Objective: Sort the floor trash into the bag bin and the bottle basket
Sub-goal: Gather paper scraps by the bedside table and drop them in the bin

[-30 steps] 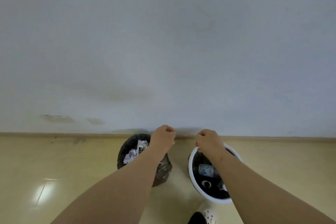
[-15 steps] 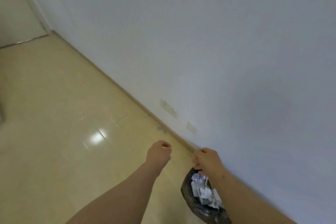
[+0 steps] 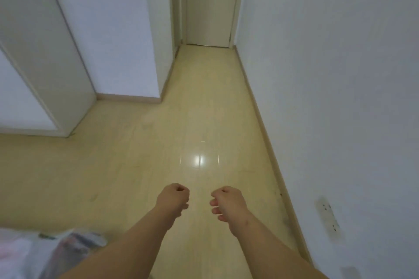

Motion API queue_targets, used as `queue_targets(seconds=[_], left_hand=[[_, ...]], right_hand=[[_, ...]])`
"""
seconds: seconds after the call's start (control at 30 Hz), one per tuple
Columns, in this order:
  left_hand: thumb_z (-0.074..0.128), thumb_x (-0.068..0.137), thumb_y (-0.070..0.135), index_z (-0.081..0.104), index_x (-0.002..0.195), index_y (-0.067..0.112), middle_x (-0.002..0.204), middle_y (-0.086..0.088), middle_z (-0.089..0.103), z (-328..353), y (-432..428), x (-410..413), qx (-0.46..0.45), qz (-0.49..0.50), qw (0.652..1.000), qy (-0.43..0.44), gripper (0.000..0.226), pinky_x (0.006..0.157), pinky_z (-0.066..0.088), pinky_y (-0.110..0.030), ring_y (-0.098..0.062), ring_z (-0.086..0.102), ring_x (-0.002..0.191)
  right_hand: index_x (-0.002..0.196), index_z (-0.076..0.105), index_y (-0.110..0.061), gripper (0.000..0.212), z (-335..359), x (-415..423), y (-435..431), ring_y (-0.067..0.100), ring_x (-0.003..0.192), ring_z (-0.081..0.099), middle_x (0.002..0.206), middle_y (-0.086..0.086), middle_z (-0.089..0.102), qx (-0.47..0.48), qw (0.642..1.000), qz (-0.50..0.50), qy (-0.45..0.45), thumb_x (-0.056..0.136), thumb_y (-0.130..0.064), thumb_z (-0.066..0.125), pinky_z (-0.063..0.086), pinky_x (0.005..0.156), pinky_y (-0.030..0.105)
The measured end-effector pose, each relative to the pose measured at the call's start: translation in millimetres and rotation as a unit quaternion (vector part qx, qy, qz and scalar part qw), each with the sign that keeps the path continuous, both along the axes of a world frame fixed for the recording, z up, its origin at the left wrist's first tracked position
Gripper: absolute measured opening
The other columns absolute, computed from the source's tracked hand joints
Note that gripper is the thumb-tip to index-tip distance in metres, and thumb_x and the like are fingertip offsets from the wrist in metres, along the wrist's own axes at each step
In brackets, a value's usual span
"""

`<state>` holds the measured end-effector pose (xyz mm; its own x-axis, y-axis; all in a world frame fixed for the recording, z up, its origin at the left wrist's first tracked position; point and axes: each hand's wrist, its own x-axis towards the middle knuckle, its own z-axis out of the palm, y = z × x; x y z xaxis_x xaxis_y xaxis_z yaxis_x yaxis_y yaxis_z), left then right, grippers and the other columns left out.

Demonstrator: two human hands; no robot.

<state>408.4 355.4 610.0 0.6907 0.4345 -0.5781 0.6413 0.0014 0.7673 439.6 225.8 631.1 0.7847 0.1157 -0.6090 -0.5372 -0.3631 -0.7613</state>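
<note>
My left hand (image 3: 174, 198) and my right hand (image 3: 228, 202) are held out side by side over the beige floor (image 3: 140, 165), both curled into loose fists with nothing in them. Neither the bag bin nor the bottle basket is in view. A blurred heap of clear plastic bags with dark and pink contents (image 3: 45, 253) lies on the floor at the lower left, beside my left forearm.
A white wall (image 3: 340, 75) with a beige skirting runs along the right, carrying a wall socket (image 3: 328, 217). A corridor leads ahead to a closed door (image 3: 209, 4). White closet panels (image 3: 40, 59) stand at the left.
The view has swung left, away from the wall with the bin and basket, which have left the frame. The corridor and door now show. Both hands stay fisted in front.
</note>
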Motion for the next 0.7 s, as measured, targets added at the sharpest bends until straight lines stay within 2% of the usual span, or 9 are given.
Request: queue_targets(seconds=[0.27,0.57,0.7], left_hand=[[0.046,0.092,0.013,0.053,0.079,0.016,0.074,-0.002,0.056,3.8,226.5,56.1,0.007,0.133,0.991,-0.006,0.015,0.051,0.035,-0.022,-0.014,0.053,0.062],[0.045,0.092,0.010,0.054,0.081,0.016,0.072,-0.002,0.054,-8.7,416.0,138.6,0.001,0.280,0.960,-0.007,0.015,0.051,0.034,-0.022,-0.013,0.053,0.060],[0.046,0.092,0.010,0.055,0.083,0.016,0.072,-0.001,0.054,-12.2,459.0,165.4,-0.018,0.349,0.937,0.000,0.014,0.052,0.034,-0.021,-0.013,0.053,0.060]], right_hand=[[0.074,0.054,-0.014,0.016,-1.9,83.3,230.9,0.015,0.048,0.046,0.064,0.004,0.055,0.004,0.992,0.122,0.016,0.088,-0.008,0.051,0.029,0.049,0.019],[0.071,0.054,-0.014,0.020,-30.9,196.3,441.6,0.014,0.045,0.044,0.060,0.004,0.053,0.026,0.970,0.235,0.059,0.089,-0.006,0.051,0.026,0.047,0.017],[0.071,0.054,-0.015,0.020,-39.4,239.1,502.4,0.014,0.043,0.044,0.059,0.003,0.052,0.020,0.954,0.291,0.071,0.089,-0.007,0.051,0.025,0.046,0.017]])
